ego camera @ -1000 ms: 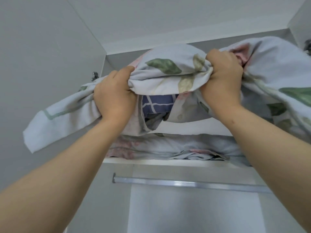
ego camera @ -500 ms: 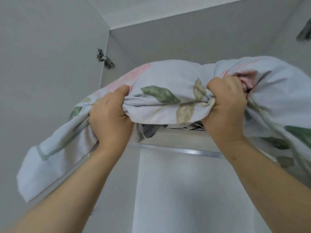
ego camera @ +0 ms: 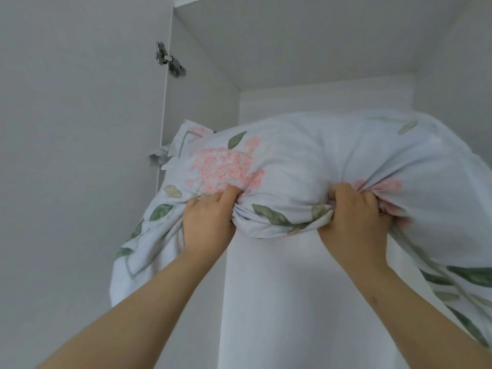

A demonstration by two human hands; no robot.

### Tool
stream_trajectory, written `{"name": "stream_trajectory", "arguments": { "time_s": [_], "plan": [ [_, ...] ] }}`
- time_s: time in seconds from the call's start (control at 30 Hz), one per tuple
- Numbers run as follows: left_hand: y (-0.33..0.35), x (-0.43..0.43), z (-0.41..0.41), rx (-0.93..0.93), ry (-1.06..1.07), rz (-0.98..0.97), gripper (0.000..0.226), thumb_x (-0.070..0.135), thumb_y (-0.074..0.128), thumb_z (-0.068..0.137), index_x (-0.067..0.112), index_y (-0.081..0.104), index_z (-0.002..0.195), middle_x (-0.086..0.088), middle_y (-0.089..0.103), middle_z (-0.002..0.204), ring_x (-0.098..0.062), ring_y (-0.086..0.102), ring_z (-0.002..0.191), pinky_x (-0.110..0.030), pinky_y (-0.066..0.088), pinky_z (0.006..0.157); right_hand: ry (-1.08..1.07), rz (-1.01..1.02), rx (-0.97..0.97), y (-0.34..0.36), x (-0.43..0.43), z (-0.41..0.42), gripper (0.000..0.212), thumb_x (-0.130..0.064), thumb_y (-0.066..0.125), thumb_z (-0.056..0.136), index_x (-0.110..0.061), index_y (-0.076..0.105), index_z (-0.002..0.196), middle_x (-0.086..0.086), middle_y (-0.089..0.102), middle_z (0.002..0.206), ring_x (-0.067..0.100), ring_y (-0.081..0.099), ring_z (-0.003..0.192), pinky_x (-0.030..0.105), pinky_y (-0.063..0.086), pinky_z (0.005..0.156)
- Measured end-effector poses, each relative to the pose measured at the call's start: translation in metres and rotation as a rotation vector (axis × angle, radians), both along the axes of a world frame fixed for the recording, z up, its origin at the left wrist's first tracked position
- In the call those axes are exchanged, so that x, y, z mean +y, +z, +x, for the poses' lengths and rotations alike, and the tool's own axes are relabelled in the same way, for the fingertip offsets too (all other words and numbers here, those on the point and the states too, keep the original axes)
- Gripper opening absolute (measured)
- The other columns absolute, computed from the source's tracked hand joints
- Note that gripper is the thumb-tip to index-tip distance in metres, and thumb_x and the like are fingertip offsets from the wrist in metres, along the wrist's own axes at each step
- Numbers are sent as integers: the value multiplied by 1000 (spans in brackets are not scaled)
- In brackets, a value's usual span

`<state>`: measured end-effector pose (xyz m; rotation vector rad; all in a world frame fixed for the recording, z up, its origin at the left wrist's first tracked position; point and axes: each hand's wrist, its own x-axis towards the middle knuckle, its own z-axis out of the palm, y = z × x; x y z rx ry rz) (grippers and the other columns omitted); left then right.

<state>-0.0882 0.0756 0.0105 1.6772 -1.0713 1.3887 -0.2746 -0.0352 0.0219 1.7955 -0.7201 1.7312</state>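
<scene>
A bulky pale blue bedding bundle [ego camera: 298,161], printed with pink flowers and green leaves, is held high inside the top of a white wardrobe. My left hand [ego camera: 207,222] grips a bunched fold at its lower left. My right hand [ego camera: 354,219] grips another bunched fold at its lower right. Loose cloth hangs down at the left [ego camera: 133,251] and at the right [ego camera: 452,262]. What the bundle rests on is hidden behind it.
The open wardrobe door [ego camera: 80,155] stands at the left with a metal hinge [ego camera: 170,61] near its top. The wardrobe's ceiling panel [ego camera: 306,35] is close above the bundle. The white back wall [ego camera: 279,302] shows below, between my forearms.
Both hands have lifted the bundle up and deeper into the top of the wardrobe. The lower shelf with bedding and the hanging rail have dropped out of view.
</scene>
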Motion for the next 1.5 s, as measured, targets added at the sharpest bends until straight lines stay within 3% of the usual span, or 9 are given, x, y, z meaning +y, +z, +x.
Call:
{"name": "stream_trajectory", "arguments": {
  "time_s": [0.13, 0.27, 0.37, 0.57, 0.7, 0.9, 1.1, 1.33, 1.5],
  "plan": [
    [-11, 26, -3, 14, -12, 46, 37, -1, 73, 51, 13, 60, 82, -4, 59, 51, -27, 56, 43, -30, 45, 51, 143, 14, -6, -12, 23, 0, 18, -20, 48, 73, -13, 57, 87, 10, 62, 64, 33, 58, 62, 34, 41, 49],
    [-35, 47, -1, 5, -9, 35, 35, -3, 72, 52, 13, 57, 79, -5, 58, 50, -27, 55, 43, -29, 45, 53, 200, 47, 3, -38, 37, 5, 10, -10, 58, 68, -11, 59, 77, 9, 59, 58, 32, 55, 60, 29, 29, 51],
    [-65, 58, 1, 2, -29, 19, 32, 0, 67, 54, 16, 53, 79, -5, 59, 53, -27, 56, 46, -29, 44, 55, 233, 68, 2, -69, 47, 10, 2, -13, 55, 65, -12, 56, 65, 7, 54, 52, 30, 53, 56, 29, 30, 47],
    [-139, 82, 1, 33, -46, 82, 6, 16, 44, 64, 16, 43, 70, -3, 53, 47, -24, 50, 40, -25, 35, 50, 213, 21, 83, -142, 62, 15, 19, -5, 54, 59, -17, 40, 59, 5, 47, 48, 26, 45, 53, 28, 19, 55],
    [-195, 95, 7, 155, -19, 152, 9, 18, 42, 63, 11, 48, 62, -3, 51, 43, -24, 47, 36, -22, 29, 51, 272, 47, 214, -184, 75, 20, 34, 4, 64, 51, -18, 39, 58, 3, 43, 47, 22, 38, 52, 27, 11, 55],
    [-252, 108, 13, 264, 64, 267, 8, 19, 40, 58, 14, 46, 60, -3, 54, 42, -26, 50, 34, -21, 29, 46, 342, 371, 323, -235, 80, 36, 17, -10, 46, 58, -23, 37, 53, 1, 46, 43, 26, 50, 49, 30, 27, 57],
    [-336, 146, 9, 537, 154, 554, 17, 16, 59, 48, 19, 49, 61, -1, 60, 48, -25, 56, 40, -20, 32, 39, 326, 915, 612, -324, 93, 49, 44, -7, 53, 72, -24, 20, 48, -3, 44, 49, 29, 55, 61, 40, 40, 72],
    [-411, 223, -18, 907, 221, 786, 11, 15, 60, 74, 17, 56, 84, -7, 69, 80, -34, 62, 74, -31, 37, 58, 393, 1067, 897, -405, 147, 51, 29, -3, 53, 64, -20, 32, 53, -6, 28, 43, 28, 52, 60, 34, 28, 65],
    [-439, 278, -31, 1031, 298, 847, 7, 15, 52, 79, 17, 53, 85, -8, 69, 87, -35, 62, 81, -31, 29, 60, 424, 1156, 1085, -440, 186, 64, 3, -10, 52, 70, -11, 51, 67, 3, 56, 56, 30, 61, 72, 31, 29, 65]
  ]
}}
